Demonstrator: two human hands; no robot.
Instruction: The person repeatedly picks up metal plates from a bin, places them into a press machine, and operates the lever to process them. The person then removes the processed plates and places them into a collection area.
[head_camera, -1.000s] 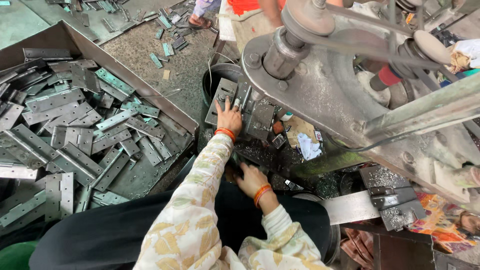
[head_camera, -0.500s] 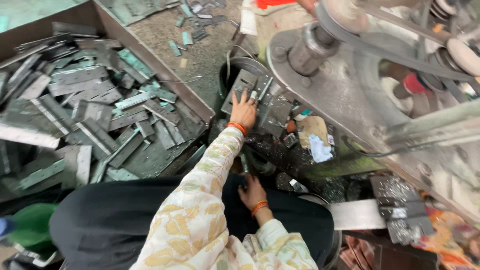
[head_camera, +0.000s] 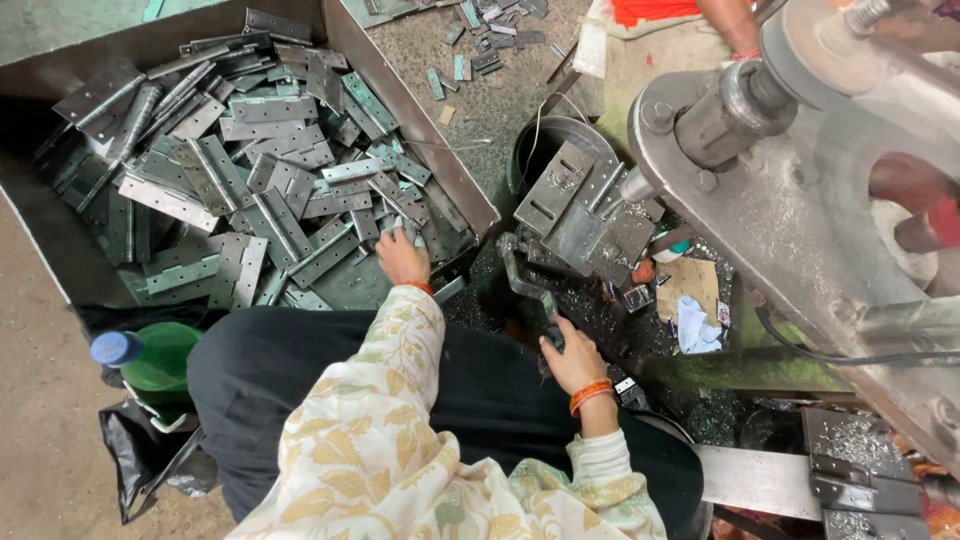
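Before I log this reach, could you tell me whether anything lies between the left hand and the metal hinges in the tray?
Nothing visible does: the left hand already rests on the hinges at the near edge of the tray.

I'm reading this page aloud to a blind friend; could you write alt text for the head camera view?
Seen from above, a person's left hand reaches into a metal tray heaped with grey hinges, while the right hand grips a bent lever beside a large machine. A green bottle stands at the left.
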